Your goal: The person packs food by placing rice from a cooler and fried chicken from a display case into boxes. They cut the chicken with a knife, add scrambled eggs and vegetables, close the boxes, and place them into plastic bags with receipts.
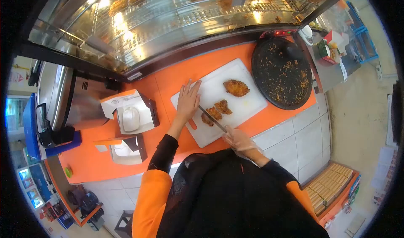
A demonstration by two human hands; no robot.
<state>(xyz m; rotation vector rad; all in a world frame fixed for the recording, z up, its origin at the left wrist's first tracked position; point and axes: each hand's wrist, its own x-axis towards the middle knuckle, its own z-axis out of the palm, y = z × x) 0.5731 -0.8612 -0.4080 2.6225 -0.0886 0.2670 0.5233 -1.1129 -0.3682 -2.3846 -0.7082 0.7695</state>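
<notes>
A white cutting board [252, 107] lies on the orange counter. My left hand [188, 100] rests on its left part, fingers stretched out and flat, holding nothing. My right hand [240, 141], in a clear plastic glove, is closed round the handle of a knife [213, 119]. The blade slants across a piece of fried chicken [207, 119] near the board's lower edge, its tip close to my left hand. Just beyond the blade sits another cut piece of chicken [223, 107]. Farther up the board is a larger fried chicken piece [236, 88], untouched by either hand.
Right of the board stands a round black tray [282, 76] scattered with crumbs. Two open cardboard boxes [135, 114] with white wrapped contents are at the left. A glass display case [168, 23] with fried food on racks borders the counter's back.
</notes>
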